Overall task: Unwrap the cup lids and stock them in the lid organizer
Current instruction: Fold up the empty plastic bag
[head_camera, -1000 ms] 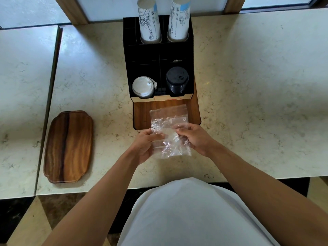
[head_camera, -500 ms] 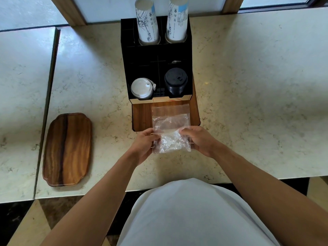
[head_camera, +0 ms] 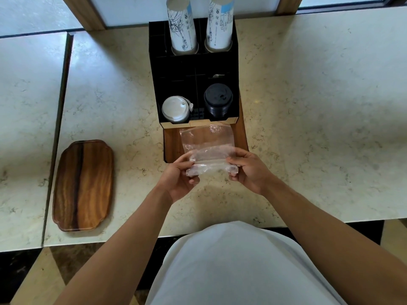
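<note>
Both hands grip the clear plastic wrapper [head_camera: 208, 150]: the left hand [head_camera: 178, 179] pinches its left lower edge and the right hand [head_camera: 248, 170] its right lower edge, just in front of the lid organizer [head_camera: 193, 69]. The wrapper looks empty, so I judge it is being folded; it is better to roll it flat and keep both edges even. I count one stack of white lids [head_camera: 175, 108], one stack of black lids [head_camera: 218, 100], two cup stacks [head_camera: 181, 25] and one wooden tray [head_camera: 83, 186].

Left hand [head_camera: 178, 180] and right hand [head_camera: 250, 172] pinch together, forearms extended.
</note>
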The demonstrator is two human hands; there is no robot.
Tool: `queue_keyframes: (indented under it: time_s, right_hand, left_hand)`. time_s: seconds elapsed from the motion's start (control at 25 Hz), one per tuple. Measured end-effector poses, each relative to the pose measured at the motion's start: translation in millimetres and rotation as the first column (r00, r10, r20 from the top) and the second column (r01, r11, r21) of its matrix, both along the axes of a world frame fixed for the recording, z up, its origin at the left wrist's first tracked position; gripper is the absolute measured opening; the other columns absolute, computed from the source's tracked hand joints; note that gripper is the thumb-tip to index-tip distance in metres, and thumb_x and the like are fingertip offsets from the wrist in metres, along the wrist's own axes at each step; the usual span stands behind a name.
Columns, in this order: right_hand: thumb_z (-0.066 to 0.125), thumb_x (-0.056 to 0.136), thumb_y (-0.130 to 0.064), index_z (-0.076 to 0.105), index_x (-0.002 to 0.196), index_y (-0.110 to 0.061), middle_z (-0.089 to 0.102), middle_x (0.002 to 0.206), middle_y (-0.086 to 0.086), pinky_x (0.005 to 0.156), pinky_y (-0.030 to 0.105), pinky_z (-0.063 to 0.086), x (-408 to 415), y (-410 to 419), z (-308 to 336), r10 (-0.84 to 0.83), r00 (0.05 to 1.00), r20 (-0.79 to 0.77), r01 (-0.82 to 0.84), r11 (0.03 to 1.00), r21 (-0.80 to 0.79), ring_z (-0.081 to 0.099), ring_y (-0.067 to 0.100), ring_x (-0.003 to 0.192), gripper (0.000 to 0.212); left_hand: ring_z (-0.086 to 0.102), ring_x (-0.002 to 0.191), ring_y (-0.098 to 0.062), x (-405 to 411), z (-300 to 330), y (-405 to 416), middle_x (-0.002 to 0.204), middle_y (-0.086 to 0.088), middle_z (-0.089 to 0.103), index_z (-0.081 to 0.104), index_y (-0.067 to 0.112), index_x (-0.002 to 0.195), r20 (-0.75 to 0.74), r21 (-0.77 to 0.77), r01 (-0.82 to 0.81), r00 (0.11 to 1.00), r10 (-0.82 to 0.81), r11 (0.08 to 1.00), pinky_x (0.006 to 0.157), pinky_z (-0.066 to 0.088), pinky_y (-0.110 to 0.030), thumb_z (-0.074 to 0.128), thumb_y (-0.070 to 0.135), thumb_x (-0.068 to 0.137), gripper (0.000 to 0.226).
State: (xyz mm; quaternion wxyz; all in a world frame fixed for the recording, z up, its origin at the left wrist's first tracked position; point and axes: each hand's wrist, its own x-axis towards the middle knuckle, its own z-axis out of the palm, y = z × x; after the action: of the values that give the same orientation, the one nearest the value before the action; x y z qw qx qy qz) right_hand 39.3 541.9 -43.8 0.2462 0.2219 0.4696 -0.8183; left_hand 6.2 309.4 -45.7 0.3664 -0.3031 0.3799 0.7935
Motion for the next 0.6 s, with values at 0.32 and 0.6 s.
queue_keyframes:
  time_s: [0.32, 0.6]
  right_hand:
    - [0.050, 0.096, -0.003, 0.077, 0.093, -0.013, 0.056, 0.061, 0.003, 0.048, 0.028, 0.042, -2.8, -6.6, 3.3, -0.163, 0.976, 0.148, 0.190, 0.963, -0.191, 0.048, 0.012, 0.045, 0.029]
    - [0.047, 0.079, -0.003, 0.056, 0.074, -0.007, 0.050, 0.060, 0.008, 0.051, 0.031, 0.045, 2.7, -7.3, -2.7, -0.312, 0.874, 0.371, 0.403, 0.893, -0.198, 0.046, 0.016, 0.047, 0.011]
  left_hand:
    - [0.052, 0.048, -0.014, 3.5, -0.7, 4.2, 0.073, -0.012, 0.059, 0.061, 0.008, 0.131, 0.225, 0.225, -0.205, 0.962, 0.154, 0.953, 0.043, 0.050, -0.027, 0.043, -0.013, 0.080, 0.057]
    - [0.073, 0.078, -0.033, 10.6, -2.8, 0.0, 0.101, -0.031, 0.070, 0.058, 0.005, 0.134, 0.153, 0.153, -0.050, 0.988, 0.026, 0.987, 0.066, 0.063, -0.039, 0.036, -0.019, 0.071, 0.070]
